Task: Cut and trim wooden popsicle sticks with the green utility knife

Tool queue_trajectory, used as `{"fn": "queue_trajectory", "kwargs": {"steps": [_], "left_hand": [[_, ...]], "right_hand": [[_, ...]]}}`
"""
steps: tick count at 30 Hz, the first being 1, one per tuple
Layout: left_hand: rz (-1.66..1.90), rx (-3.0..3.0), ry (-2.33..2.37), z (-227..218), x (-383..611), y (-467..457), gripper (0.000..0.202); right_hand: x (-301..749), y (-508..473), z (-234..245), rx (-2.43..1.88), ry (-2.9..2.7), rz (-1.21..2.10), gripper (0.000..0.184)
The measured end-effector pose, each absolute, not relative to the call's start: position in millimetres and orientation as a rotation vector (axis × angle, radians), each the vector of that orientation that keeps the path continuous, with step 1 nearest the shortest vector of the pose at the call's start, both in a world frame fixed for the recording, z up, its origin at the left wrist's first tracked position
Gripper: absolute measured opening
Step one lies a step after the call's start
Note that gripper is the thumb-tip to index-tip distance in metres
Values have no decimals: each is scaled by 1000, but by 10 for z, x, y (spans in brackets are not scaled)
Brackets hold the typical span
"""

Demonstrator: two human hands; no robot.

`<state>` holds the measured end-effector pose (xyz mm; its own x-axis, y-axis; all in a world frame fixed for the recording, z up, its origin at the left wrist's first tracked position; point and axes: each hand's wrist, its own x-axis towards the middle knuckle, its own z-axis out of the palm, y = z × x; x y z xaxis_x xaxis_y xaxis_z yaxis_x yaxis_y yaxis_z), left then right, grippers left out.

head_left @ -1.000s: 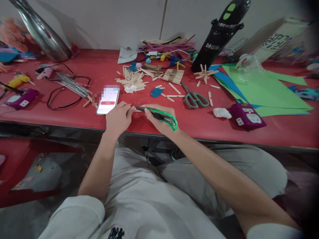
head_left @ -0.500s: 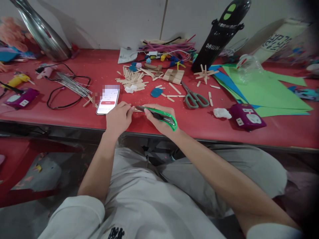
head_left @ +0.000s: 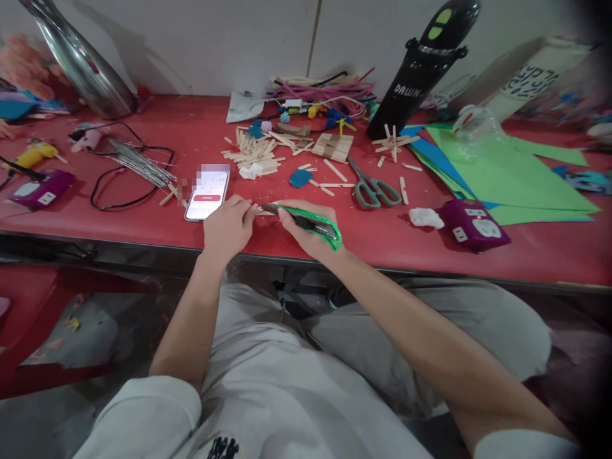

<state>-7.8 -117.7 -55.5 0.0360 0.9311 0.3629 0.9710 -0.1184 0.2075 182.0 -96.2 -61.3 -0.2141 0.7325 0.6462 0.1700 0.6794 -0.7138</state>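
My right hand (head_left: 308, 233) grips a green utility knife (head_left: 310, 222), its tip pointing left onto a small wooden stick (head_left: 264, 211) on the red table (head_left: 382, 236). My left hand (head_left: 228, 226) is closed, its fingertips pressing that stick down beside the blade. A phone (head_left: 207, 194) with a lit screen lies just left of my left hand.
A pile of wooden sticks (head_left: 253, 153), scissors (head_left: 373, 186), a blue piece (head_left: 300, 178), a purple power strip (head_left: 473, 223), green and blue paper sheets (head_left: 502, 172), a black bottle (head_left: 421, 70), a black cable and metal rods (head_left: 134, 162) lie on the table.
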Motion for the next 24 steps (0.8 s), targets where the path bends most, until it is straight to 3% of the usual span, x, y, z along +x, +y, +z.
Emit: {"fn": "queue_trajectory", "kwargs": {"steps": [24], "left_hand": [[-626,-2181,-2032,-543,-71,-1180,36]], "right_hand": [[1820,-945,-633,-700,-1760,678,18]]}}
